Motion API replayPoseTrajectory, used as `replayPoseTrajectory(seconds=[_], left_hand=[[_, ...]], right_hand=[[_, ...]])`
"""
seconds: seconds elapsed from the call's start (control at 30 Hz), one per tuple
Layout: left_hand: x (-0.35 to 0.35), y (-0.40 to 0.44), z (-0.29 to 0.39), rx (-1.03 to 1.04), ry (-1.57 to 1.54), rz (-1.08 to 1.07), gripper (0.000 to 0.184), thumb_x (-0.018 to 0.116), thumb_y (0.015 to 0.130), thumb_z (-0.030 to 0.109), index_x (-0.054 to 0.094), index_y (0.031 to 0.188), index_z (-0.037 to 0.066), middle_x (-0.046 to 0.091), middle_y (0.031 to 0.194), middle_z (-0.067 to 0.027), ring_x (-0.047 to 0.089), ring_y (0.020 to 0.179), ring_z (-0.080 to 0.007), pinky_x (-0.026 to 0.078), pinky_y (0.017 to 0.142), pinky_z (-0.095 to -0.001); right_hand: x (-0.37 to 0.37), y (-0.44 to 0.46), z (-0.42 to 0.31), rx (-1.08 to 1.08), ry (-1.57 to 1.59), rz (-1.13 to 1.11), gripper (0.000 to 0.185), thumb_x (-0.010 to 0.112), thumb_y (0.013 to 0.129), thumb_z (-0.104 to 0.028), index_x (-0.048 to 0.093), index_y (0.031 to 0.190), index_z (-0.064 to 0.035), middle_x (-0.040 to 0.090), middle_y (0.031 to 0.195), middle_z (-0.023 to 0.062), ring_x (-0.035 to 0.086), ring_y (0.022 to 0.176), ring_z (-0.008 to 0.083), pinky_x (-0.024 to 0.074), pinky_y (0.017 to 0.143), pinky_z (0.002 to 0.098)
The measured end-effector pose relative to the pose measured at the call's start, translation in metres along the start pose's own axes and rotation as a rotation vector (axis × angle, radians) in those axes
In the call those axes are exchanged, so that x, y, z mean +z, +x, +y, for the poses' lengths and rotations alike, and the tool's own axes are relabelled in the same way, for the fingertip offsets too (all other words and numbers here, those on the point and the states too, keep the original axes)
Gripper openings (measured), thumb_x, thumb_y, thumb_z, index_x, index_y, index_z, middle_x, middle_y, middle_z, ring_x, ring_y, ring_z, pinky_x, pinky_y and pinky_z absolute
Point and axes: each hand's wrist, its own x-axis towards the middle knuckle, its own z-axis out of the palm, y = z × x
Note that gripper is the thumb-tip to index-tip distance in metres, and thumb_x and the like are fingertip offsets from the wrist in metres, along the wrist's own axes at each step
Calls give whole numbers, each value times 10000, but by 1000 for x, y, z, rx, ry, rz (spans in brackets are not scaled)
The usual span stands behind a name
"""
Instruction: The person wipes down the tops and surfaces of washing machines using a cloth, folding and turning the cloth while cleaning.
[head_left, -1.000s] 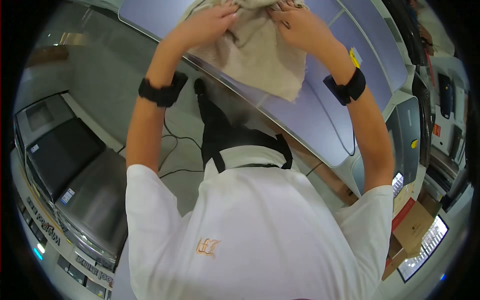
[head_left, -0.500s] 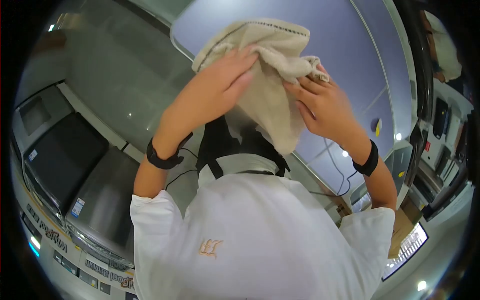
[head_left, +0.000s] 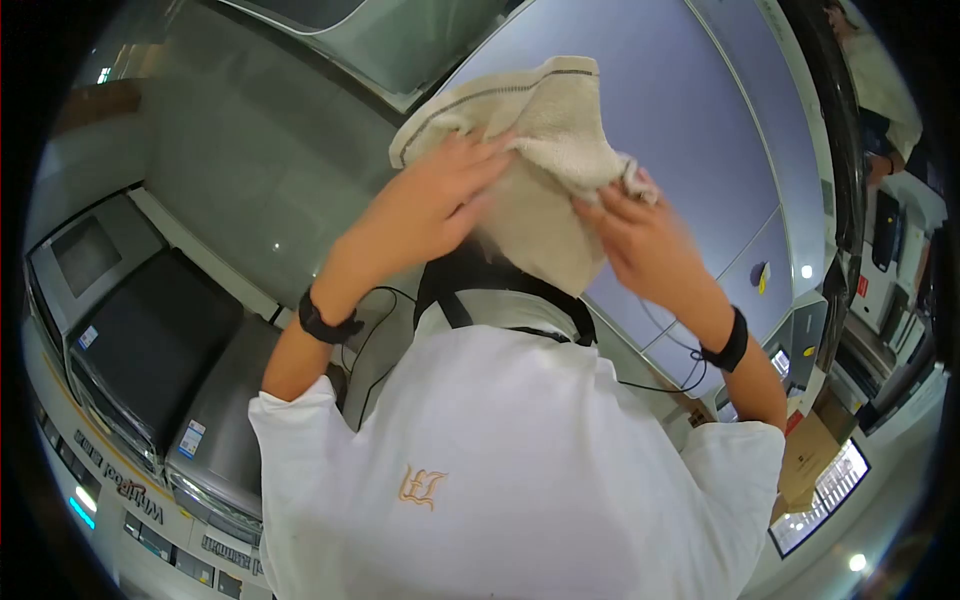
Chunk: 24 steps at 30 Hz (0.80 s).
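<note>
Head view: left hand (head_left: 432, 205) blurred against cloth (head_left: 545, 215).

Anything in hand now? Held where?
Beige cloth, in both hands: the right hand at its bunched side edge, the left hand at folds just below the dark-stitched edge. Left fingertips are too blurred to place exactly.

A blue-violet tabletop (head_left: 680, 110) with a light seam stretches from top centre to right of centre. A small yellow and dark item (head_left: 763, 278) rests near its right edge, and a thin cable (head_left: 655, 322) crosses its lower part. Grey floor (head_left: 240, 170) spans the upper left; dark cables (head_left: 376, 325) lie left of centre.
</note>
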Motion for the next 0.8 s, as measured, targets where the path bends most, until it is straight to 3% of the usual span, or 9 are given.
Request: replayPoseTrajectory(seconds=[0.17, 0.27, 0.37, 0.47, 0.57, 0.67, 0.77, 0.8], left_hand=[[-21, 45, -35, 3, 143, 103, 529, 626, 1002, 149, 543, 1509, 21, 450, 1654, -133, 388, 1515, -451, 319, 1263, -464], [-13, 61, -16, -103, 117, 218, 570, 643, 977, 159, 530, 1518, 19, 444, 1651, -164, 373, 1527, -442, 300, 1268, -498], [2, 47, 6, -52, 303, 49, 620, 653, 950, 167, 507, 1534, 18, 434, 1652, -187, 350, 1547, -427, 259, 1280, -534], [8, 30, 24, -16, 241, -142, 622, 627, 944, 127, 493, 1542, 25, 431, 1657, -168, 341, 1551, -428, 220, 1291, -560], [-3, 39, 6, 89, 165, -157, 513, 650, 904, 94, 599, 1406, 3, 481, 1616, -166, 428, 1497, -385, 317, 1236, -568], [-31, 81, -20, 100, -10, -356, 536, 570, 1038, 114, 503, 1568, 70, 496, 1631, -104, 404, 1538, -320, 240, 1303, -471], [-42, 157, -39, 101, -50, -498, 506, 552, 1079, 167, 506, 1575, 80, 526, 1612, -84, 437, 1516, -257, 287, 1281, -394], [-41, 183, -45, 83, -54, -522, 501, 548, 1083, 171, 508, 1574, 80, 526, 1612, -81, 443, 1510, -256, 298, 1272, -379]], right_hand=[[-19, 70, 35, 95, 17, 196, 479, 672, 878, -126, 678, 1354, -75, 616, 1417, 203, 601, 1326, 396, 428, 1168, 527], [-14, 83, 18, 95, -101, 244, 539, 683, 902, -145, 628, 1436, -98, 601, 1434, 244, 569, 1350, 438, 400, 1192, 540], [-8, 55, 2, 75, 88, 145, 534, 695, 909, -184, 633, 1431, -90, 585, 1463, 260, 531, 1408, 438, 373, 1220, 528], [-6, 8, -16, 144, 211, 37, 523, 674, 913, -160, 637, 1429, -83, 575, 1486, 240, 526, 1416, 441, 356, 1236, 518], [0, -13, 21, 96, 94, 76, 453, 613, 938, -119, 667, 1386, -77, 595, 1480, 212, 538, 1412, 416, 387, 1208, 519], [7, 0, 87, 146, -47, 222, 539, 531, 969, -34, 613, 1491, -138, 642, 1402, 188, 590, 1311, 432, 434, 1155, 498], [-30, 41, 125, 367, 204, 183, 570, 537, 978, -40, 562, 1536, -156, 637, 1382, 180, 609, 1252, 449, 518, 1016, 491], [-29, 47, 129, 377, 213, 260, 489, 531, 1000, -89, 588, 1485, -103, 643, 1380, 199, 601, 1284, 437, 486, 1069, 494]])
